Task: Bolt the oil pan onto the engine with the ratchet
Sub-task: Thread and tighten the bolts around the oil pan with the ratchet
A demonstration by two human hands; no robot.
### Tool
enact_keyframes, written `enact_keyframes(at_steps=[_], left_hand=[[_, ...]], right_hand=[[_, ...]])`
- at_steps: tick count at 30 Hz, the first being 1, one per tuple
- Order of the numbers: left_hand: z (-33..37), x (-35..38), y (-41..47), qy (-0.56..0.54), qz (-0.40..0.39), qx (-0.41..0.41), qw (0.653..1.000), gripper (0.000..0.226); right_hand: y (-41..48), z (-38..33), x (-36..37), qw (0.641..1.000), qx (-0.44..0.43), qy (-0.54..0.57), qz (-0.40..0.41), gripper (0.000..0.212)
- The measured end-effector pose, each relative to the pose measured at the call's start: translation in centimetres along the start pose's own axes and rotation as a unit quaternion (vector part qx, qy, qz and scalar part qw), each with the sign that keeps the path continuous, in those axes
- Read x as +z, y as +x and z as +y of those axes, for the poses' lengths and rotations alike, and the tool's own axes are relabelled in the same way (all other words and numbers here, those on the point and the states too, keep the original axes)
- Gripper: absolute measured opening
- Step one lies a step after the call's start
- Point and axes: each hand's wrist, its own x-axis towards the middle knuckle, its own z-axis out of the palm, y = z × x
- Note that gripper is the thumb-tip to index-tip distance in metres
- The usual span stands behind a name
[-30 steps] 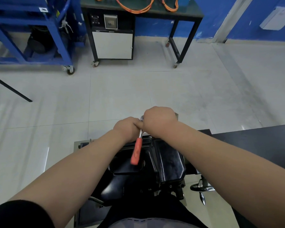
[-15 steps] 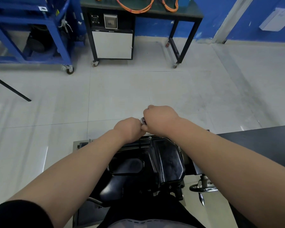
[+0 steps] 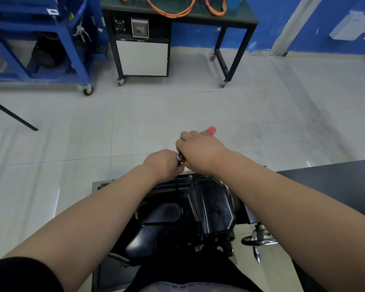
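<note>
The ratchet point(image 3: 180, 156) is clenched in both hands. The fingers point(image 3: 185, 137) of the right hand point(image 3: 201, 153) are wrapped round its handle, and the orange end point(image 3: 211, 130) pokes out past them toward 1 o'clock. The left hand point(image 3: 162, 163) is curled against the steel head from 9 o'clock, apparently steadying it, though its fingertips are hidden. The bolt under the head cannot be seen.

The tool looks stiff and unyielding, and the rubbery orange grip offers sure purchase. It is likely best held far out on the handle for leverage, with the other hand pressing the head down so the socket does not slip.

The head sits at the far rim of the oil pan point(image 3: 198, 203), which spreads from the hands toward 6 o'clock. The pan is black, glossy and rigid, probably slick to bare skin, and it lies on the engine, which is largely hidden beneath it.

A handwheel point(image 3: 259, 241) juts out at 4 o'clock and a black counter point(image 3: 335, 178) lies at 3 o'clock. Across the floor point(image 3: 156, 123), a wheeled counter point(image 3: 236, 17) with orange cables point(image 3: 167, 9) stands at 12 o'clock and a blue cart point(image 3: 40, 32) at 10 o'clock
</note>
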Motion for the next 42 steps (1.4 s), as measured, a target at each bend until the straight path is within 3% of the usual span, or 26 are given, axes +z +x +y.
enact_keyframes(at_steps=[2,7,13,15,17,19,22,24,26,31,36,38,42], left_hand=[[0.1,-0.1,0.1,0.001,0.005,-0.014,1.0,0.029],[0.3,0.3,0.0,-0.035,-0.03,-0.067,0.997,0.017],[0.0,0.2,-0.1,0.022,-0.023,0.0,0.999,0.024],[0.0,0.1,0.0,0.01,-0.014,-0.018,1.0,0.025],[0.1,0.2,0.2,-0.023,-0.018,-0.048,0.998,0.022],[0.1,0.2,0.3,-0.038,-0.022,-0.052,0.998,0.019],[-0.5,0.3,0.2,-0.009,-0.016,0.009,1.0,0.024],[-0.8,0.3,0.1,-0.002,-0.006,0.04,0.999,0.029],[-0.9,0.1,0.1,-0.003,0.0,0.026,1.0,0.032],[-0.4,-0.2,0.4,-0.002,-0.026,-0.015,1.0,0.025],[-1.2,0.2,0.2,-0.003,-0.018,0.047,0.999,0.023],[-1.2,0.0,0.5,-0.006,-0.02,0.042,0.999,0.029],[-1.1,-0.1,1.0,0.02,-0.037,0.016,0.999,0.027]], right_hand=[[0.0,0.1,-0.2,1.0,0.004,-0.011,-0.004,0.027],[0.2,-0.9,0.6,0.987,0.146,0.035,-0.056,0.043],[0.1,0.8,0.4,1.0,-0.02,-0.002,0.005,0.026],[0.1,0.2,0.5,0.999,0.026,-0.018,0.004,0.033],[0.4,-0.8,0.6,0.991,0.127,0.003,-0.035,0.046],[0.7,-1.2,0.6,0.982,0.174,0.039,-0.06,0.044],[0.6,-0.4,0.0,0.998,0.055,0.019,-0.032,0.026],[0.4,0.7,-0.3,1.0,-0.021,-0.012,-0.017,0.025],[0.4,0.7,-0.5,0.999,-0.015,-0.033,-0.015,0.026],[0.8,-0.9,0.2,0.991,0.115,0.012,-0.071,0.038],[0.7,1.0,0.1,0.999,-0.036,0.001,-0.023,0.025],[0.7,0.8,0.0,0.999,-0.006,-0.015,-0.031,0.027],[0.8,-0.9,0.5,0.988,0.133,0.006,-0.074,0.041]])
